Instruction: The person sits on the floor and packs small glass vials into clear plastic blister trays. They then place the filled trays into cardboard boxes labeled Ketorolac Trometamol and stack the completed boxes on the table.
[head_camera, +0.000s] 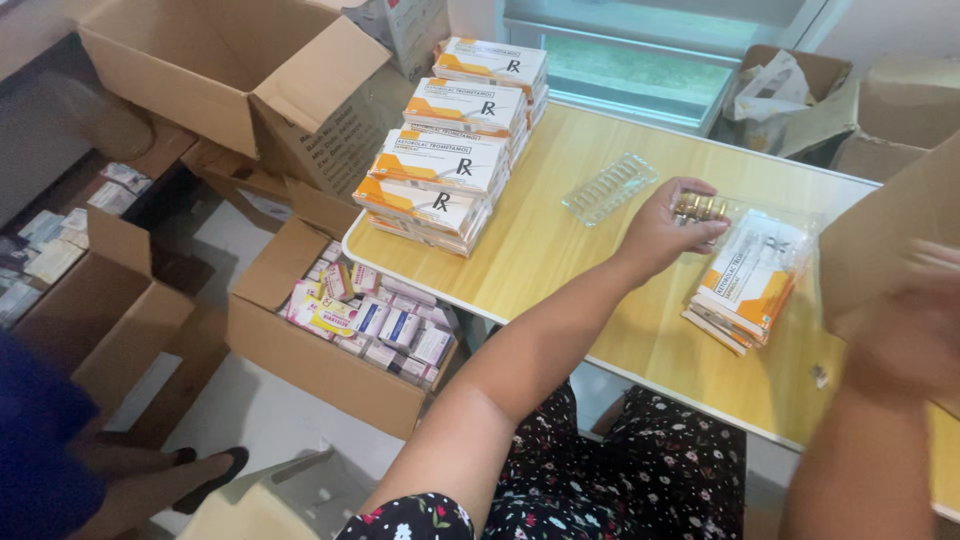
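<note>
So, far left there was another person's dark sleeve (35, 440) and a foot in a black shoe (205, 472) on the floor, next to an open cardboard box (100, 310). Behind that sat a big empty box (215, 75) with its flaps up. Moving right, a lower carton (310, 360) on the floor was packed with small pink and white packs (375, 325), right up against the table edge.

The yellow table (590, 270) had a stack (455, 145) of white-and-orange medicine boxes piled at its left end, several layers high and leaning back toward the window. Just right of the stack lay a clear plastic tray (610, 187), flat on the table, not touching anything.

The left hand (670, 230) was reaching across the table, fingers curled around a row of small amber ampoules (700, 207), gripping them just above the table. Directly right of that hand lay a few flattened white-and-orange cartons (750, 280) with some clear plastic around them, near the table's front edge.

The right hand (915, 330) was at the far right, badly blurred. It was up against a brown cardboard flap (885, 240), but I couldn't tell if it was actually gripping it or just loose.

Back right, more boxes with crumpled paper (785, 85).
</note>
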